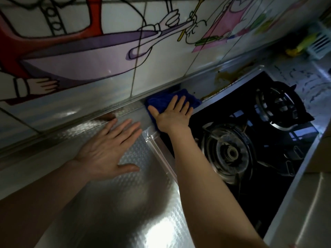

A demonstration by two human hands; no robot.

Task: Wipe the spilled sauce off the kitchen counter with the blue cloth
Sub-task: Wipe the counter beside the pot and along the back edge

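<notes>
My right hand lies flat, fingers spread, pressing the blue cloth onto the foil-covered counter at the foot of the wall, beside the stove's back left corner. My left hand rests open, palm down, on the counter to the left of the cloth and holds nothing. Brown sauce is smeared along the strip behind the stove, to the right of the cloth. A smaller dark sauce patch sits by the wall just above my left fingertips.
A black two-burner gas stove is sunk into the counter on the right, its near burner close to my right forearm. A tiled wall with cartoon drawings rises behind. A pale basket and yellow item stand far right.
</notes>
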